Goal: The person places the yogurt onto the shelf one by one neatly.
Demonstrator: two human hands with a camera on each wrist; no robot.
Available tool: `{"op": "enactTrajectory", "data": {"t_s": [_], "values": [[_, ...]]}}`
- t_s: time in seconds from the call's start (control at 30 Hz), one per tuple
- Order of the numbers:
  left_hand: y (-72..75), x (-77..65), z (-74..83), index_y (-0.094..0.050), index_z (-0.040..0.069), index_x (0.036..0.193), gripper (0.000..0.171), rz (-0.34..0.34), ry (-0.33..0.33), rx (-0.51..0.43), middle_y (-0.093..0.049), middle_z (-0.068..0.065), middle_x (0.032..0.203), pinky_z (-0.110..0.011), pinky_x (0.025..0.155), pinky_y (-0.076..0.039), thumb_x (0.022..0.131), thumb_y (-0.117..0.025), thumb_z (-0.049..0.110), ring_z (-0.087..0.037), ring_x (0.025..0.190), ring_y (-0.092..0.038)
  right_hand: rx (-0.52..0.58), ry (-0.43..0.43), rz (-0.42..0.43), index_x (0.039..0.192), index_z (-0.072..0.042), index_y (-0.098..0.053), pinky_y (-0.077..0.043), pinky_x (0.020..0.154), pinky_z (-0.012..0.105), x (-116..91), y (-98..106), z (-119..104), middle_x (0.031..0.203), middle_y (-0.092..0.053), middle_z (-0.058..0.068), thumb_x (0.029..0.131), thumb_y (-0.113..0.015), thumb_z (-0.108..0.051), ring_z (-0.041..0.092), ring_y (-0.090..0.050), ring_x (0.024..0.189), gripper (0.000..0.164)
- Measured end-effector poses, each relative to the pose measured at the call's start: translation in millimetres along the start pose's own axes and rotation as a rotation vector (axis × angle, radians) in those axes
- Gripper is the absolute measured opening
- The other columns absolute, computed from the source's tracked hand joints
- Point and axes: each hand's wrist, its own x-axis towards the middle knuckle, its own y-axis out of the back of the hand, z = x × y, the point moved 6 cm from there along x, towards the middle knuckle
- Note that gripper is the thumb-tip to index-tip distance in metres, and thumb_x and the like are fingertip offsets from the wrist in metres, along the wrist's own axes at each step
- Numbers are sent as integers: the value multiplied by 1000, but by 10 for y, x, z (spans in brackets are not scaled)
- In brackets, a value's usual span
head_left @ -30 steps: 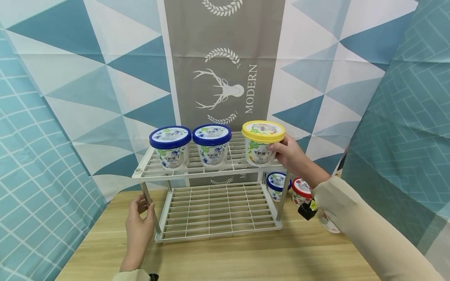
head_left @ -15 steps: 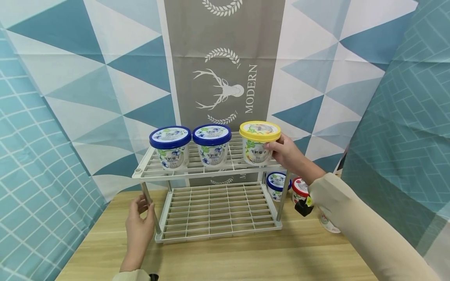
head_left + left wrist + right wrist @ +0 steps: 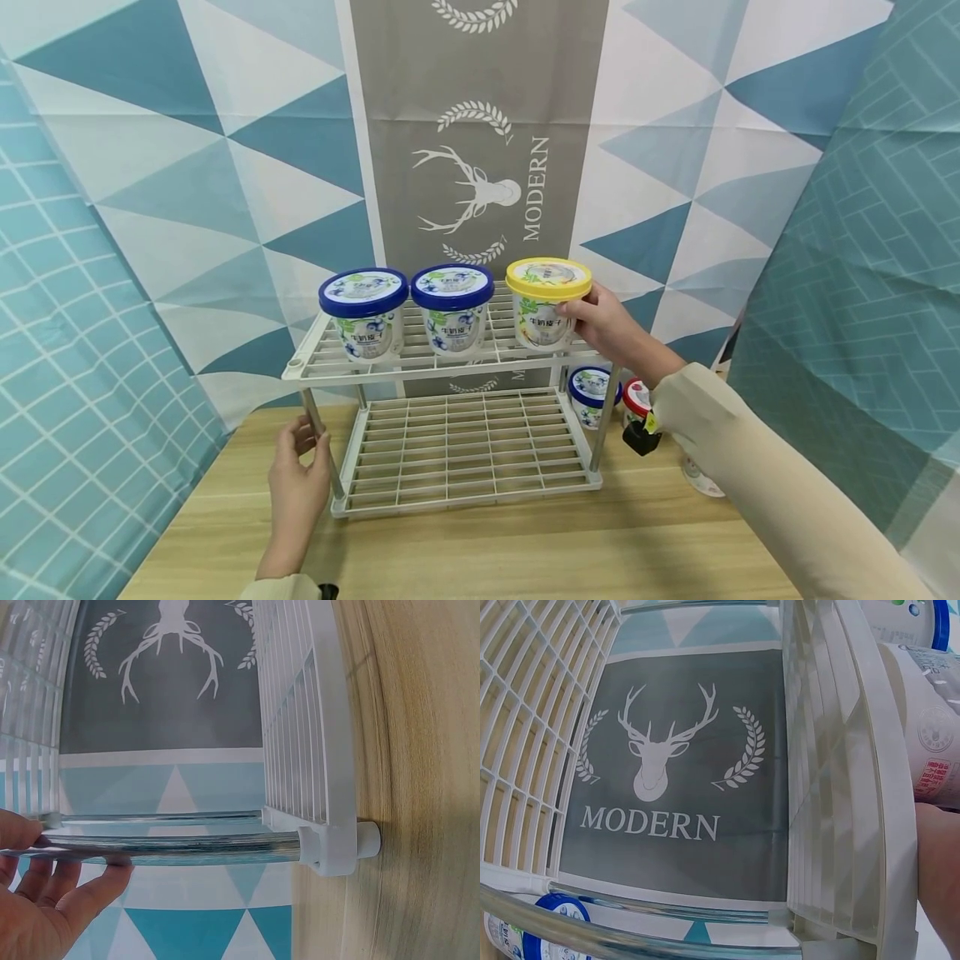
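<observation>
My right hand (image 3: 611, 327) grips the right side of a white tub with a yellow lid (image 3: 536, 321). That tub stands upright at the upper shelf of a white two-tier rack (image 3: 307, 375), right of two blue-lidded tubs (image 3: 367, 325). Whether its base touches the shelf, I cannot tell. At the rack's left front, my left hand (image 3: 297, 483) holds the metal post (image 3: 187, 845), with thumb and fingers on either side of it. The right wrist view shows the held tub (image 3: 934, 724) with part of my right hand (image 3: 939, 862) at the edge.
Behind the rack's right side, another blue-lidded tub (image 3: 588, 396) stands on the wooden table (image 3: 465, 558). A red-lidded tub (image 3: 637, 398) is beside it, partly covered by my sleeve. Another tub (image 3: 701, 479) shows only its lower part. Patterned cloth (image 3: 480, 83) hangs behind the rack.
My right hand has moved the yellow-lidded tub slightly left along the upper shelf, closer to the blue-lidded tubs. The left hand keeps its place on the post.
</observation>
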Motion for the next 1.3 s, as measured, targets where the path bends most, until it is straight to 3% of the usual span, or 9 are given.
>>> {"op": "enactTrajectory", "data": {"t_s": [0.13,0.23,0.37,0.47,0.53,0.67,0.97,1.3], "values": [[0,4,-9,-45,-2,125,35,3,3,7,-59,-23,110,-39,72,-55,92,-55,4,-37,99,-60,3,-9,-5,144,0,-18,-39,105,36,20,0,10,124,-45,-1,86,-45,-5,15,-45,117,65],[-1,5,-18,-45,-1,125,35,2,5,7,-60,-22,111,-35,72,-55,92,-55,4,-36,99,-60,-11,-17,-10,144,-1,-18,-37,106,39,38,5,24,124,-44,-1,85,-45,-6,16,-45,117,64],[-5,4,-30,-45,-1,125,35,-1,13,-8,-59,-23,112,-14,71,-50,92,-55,4,-37,100,-60,-27,-23,-19,143,-1,-19,-35,108,43,56,4,36,125,-44,0,86,-45,-7,16,-45,117,63],[-10,3,-36,-45,-1,126,35,-5,20,-23,-59,-23,112,2,68,-38,93,-55,5,-38,101,-59,-20,-26,-31,143,-1,-18,-39,105,36,70,-1,45,126,-43,1,87,-45,-6,16,-45,117,63],[-12,2,-37,-44,-1,126,35,-7,21,-30,-58,-24,113,6,67,-33,93,-54,5,-38,102,-59,-11,-32,-33,143,-1,-17,-43,100,30,82,-4,53,127,-42,2,86,-45,-5,16,-44,118,63],[-12,2,-38,-44,-2,126,35,-7,22,-34,-58,-24,113,8,67,-32,93,-54,5,-37,102,-58,1,-42,-37,144,-1,-16,-46,91,22,102,-13,61,129,-41,3,86,-45,-4,16,-43,118,65],[-15,12,-30,-44,-2,127,36,-9,22,-37,-58,-24,113,7,67,-33,93,-54,4,-35,101,-59,-9,-53,-40,145,0,-14,-46,94,25,119,-20,62,134,-37,9,86,-45,-3,21,-41,122,66],[-3,3,-26,-44,-3,126,36,-1,24,-32,-58,-24,113,8,67,-32,92,-54,3,-35,100,-59,-2,-51,-48,143,1,-16,-48,90,23,161,-46,74,129,-41,8,86,-44,-2,13,-49,112,64]]}}
